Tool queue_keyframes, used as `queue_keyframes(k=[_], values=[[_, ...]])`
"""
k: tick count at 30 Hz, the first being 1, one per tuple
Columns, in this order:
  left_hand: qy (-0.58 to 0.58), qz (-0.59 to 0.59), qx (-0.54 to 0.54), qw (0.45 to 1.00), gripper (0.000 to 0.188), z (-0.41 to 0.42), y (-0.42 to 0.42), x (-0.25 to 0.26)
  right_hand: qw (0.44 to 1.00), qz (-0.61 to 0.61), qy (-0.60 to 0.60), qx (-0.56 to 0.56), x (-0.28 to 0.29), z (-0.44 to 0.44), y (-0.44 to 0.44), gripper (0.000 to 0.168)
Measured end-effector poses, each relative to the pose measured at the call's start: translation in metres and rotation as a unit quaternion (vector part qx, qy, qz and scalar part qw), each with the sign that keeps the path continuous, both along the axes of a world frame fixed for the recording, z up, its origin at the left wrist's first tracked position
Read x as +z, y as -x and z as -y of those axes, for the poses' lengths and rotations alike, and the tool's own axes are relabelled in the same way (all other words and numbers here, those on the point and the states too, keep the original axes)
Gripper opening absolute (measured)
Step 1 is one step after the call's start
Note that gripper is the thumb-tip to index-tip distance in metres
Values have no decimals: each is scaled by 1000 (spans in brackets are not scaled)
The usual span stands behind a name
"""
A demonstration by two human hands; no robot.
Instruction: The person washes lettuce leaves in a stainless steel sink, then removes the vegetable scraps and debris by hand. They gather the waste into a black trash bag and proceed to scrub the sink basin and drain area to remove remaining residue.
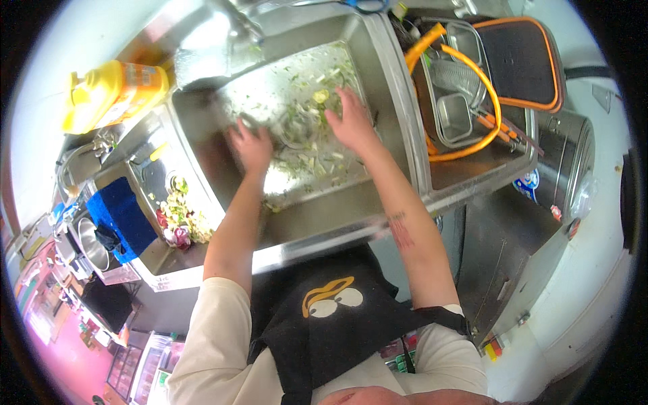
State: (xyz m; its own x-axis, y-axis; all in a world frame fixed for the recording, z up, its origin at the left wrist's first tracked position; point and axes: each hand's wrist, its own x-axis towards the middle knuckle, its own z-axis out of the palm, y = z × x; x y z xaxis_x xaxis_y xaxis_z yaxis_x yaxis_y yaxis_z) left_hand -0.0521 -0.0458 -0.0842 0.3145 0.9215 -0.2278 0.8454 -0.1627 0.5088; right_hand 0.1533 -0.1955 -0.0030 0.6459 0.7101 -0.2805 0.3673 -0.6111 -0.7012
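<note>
My left hand [251,149] is over the left part of a stainless-steel sink basin [324,218], fingers apart and slightly blurred. On the right side of the same basin, my right hand [353,121] spreads its fingers, with nothing visible in its grasp. Chopped green and pale vegetable scraps [324,152] are scattered across the basin floor. Between the hands lies the round drain [297,127], partly covered by scraps. Close to my right fingertips is a yellow-green vegetable piece [320,96]. Whether either hand touches the basin floor, I cannot tell.
A yellow pump jug [119,93] stands left, beyond a side basin holding vegetable scraps [182,217] and a blue cloth [121,217] over its edge. The right basin holds an orange hose [495,101] and metal containers [454,117]. A faucet [248,25] reaches over the back.
</note>
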Motion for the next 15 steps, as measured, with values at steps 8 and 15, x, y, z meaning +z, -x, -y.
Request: queue_keyframes(k=[8, 15], values=[[-166, -10, -127, 978, 60, -39, -63, -5, 977, 185, 101, 44, -82, -64, -2, 60], [-47, 123, -285, 950, 49, 13, -37, 2, 986, 87, 29, 136, -69, -42, 78, 51]])
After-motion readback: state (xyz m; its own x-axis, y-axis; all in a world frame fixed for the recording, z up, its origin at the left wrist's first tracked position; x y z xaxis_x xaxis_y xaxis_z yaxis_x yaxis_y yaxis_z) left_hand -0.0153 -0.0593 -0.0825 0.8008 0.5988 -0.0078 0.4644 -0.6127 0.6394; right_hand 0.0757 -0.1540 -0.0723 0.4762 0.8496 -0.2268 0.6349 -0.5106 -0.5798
